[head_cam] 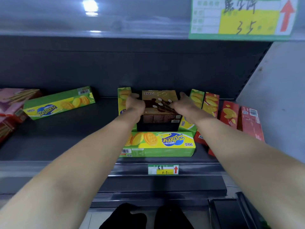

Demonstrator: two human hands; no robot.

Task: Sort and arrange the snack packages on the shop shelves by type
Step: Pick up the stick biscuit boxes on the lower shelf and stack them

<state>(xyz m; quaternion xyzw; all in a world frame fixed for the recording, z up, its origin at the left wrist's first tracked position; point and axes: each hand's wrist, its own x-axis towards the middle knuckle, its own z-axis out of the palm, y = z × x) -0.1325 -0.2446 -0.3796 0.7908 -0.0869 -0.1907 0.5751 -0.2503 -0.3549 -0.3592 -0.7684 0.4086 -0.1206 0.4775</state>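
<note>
At the back of the shelf [66, 138], brown box [159, 109]: it stands between other boxes, with its printed face turned up toward the camera.
Left hand [134, 104]: it grips the left edge of the brown box near the top corner, with the fingers curled around the side.
Right hand [184, 104]: it holds the right edge, with the thumb on the printed face and the fingers along the side.
Handling: I judge it to be thin cardboard, light and fairly stiff, but it may dent if squeezed hard. The two long edges are the good place to hold it, with gentle pressure.
Green boxes [123, 96]: one stands just left of the brown box, another just right.
Lying green box [158, 143]: directly in front of the brown box, lying crosswise.
Red boxes [229, 113]: right of the brown box, beyond the green one.
Tilted green box [59, 103]: well apart to its left.
Pink packs [11, 106]: even farther left.
</note>
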